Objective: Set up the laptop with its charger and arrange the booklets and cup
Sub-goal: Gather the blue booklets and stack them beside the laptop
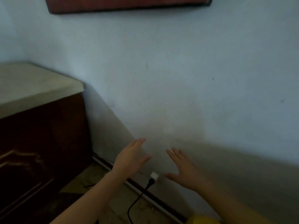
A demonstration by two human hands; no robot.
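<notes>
Both hands, left (131, 157) & right (186, 172), empty, flanking wall plug (154, 176).

Left hand (131, 156) and right hand (186, 170) empty, fingers spread, both arms outstretched

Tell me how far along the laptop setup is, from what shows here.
Done, it appears: a black cable runs along the floor up to a white plug low on the wall, seemingly plugged in, though blur hides the socket. In hand: nothing; the left hand and right hand are open beside the plug. Left: the laptop, booklets and cup are out of view, so their state cannot be judged.
</notes>
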